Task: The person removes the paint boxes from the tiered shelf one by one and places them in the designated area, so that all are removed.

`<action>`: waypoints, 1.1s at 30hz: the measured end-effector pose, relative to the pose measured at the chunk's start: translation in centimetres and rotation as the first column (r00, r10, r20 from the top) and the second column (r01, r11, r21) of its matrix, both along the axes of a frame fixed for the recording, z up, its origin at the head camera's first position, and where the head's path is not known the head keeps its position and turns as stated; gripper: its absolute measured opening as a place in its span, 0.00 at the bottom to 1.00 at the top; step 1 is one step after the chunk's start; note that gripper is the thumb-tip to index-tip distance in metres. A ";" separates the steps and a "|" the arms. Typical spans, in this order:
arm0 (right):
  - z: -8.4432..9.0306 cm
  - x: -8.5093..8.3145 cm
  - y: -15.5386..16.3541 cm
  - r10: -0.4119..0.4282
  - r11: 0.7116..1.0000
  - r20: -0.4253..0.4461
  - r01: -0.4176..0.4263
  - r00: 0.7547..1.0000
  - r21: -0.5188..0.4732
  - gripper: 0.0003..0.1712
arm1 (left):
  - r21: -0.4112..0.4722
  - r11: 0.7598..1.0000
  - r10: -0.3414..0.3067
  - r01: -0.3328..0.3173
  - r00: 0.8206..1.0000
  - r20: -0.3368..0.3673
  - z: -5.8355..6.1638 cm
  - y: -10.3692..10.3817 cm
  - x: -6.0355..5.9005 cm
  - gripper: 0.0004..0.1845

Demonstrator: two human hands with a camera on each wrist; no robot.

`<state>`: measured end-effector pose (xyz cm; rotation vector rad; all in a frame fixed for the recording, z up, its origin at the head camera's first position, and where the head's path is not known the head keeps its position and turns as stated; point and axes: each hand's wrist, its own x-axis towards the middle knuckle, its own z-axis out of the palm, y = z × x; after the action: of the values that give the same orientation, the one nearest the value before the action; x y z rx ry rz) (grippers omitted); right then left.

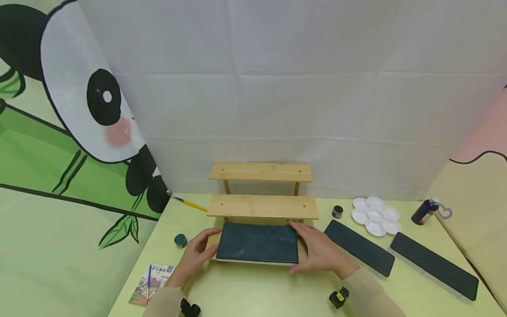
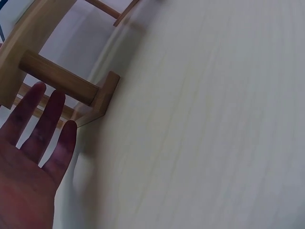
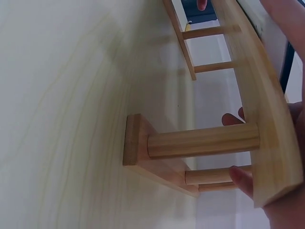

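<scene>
A flat dark blue book [image 1: 257, 244] with pale edges lies on the lowest step of a tiered wooden stand [image 1: 261, 207]. My left hand [image 1: 198, 251] is at the left end of that step, its thumb and index finger touching the board beside the book. In the left wrist view, three fairly straight fingers [image 2: 50, 124] reach under the board next to a round leg. My right hand [image 1: 318, 248] spans the book's right end, index finger at the back corner and thumb at the front. The right wrist view has its fingertips [image 3: 242, 181] behind the wooden step [image 3: 267, 95].
Two long dark boards [image 1: 360, 246] lie to the right, near a white flower-shaped palette [image 1: 374, 214], a small dark jar [image 1: 337, 211] and a dark bottle [image 1: 425, 212]. Leftward are a green paint jar [image 1: 180, 240], a yellow brush [image 1: 192, 204] and a picture booklet [image 1: 148, 284].
</scene>
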<state>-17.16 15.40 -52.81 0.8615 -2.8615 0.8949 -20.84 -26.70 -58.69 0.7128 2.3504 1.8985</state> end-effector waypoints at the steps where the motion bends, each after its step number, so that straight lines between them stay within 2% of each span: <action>1: -0.1 0.0 -0.1 -0.004 1.000 0.000 0.004 1.000 -0.001 0.76 | -0.002 1.000 0.000 0.000 1.000 -0.006 -0.1 0.0 0.0 0.23; 13: -0.3 0.0 0.2 -0.037 0.996 0.050 0.041 0.998 -0.073 0.68 | 0.010 1.000 -0.022 0.022 0.999 -0.030 -0.6 -0.1 -0.2 0.23; 23: -0.4 -0.2 1.0 -0.027 0.994 0.073 0.034 0.997 -0.100 0.67 | 0.028 0.999 -0.023 0.023 1.000 0.001 -0.5 -0.1 -0.2 0.23; 30: -0.6 0.1 1.2 -0.017 0.991 0.068 0.026 0.998 -0.132 0.67 | 0.072 0.995 -0.073 0.070 0.997 0.032 -0.3 0.0 -0.1 0.24; 33: -0.7 0.2 1.3 -0.021 0.988 0.054 0.029 0.998 -0.152 0.66 | 0.062 0.997 -0.057 0.055 0.997 0.044 -0.1 0.0 -0.1 0.24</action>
<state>-16.98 16.65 -53.48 0.7970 -2.7943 1.1327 -20.89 -26.72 -58.79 0.7236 2.2303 1.9496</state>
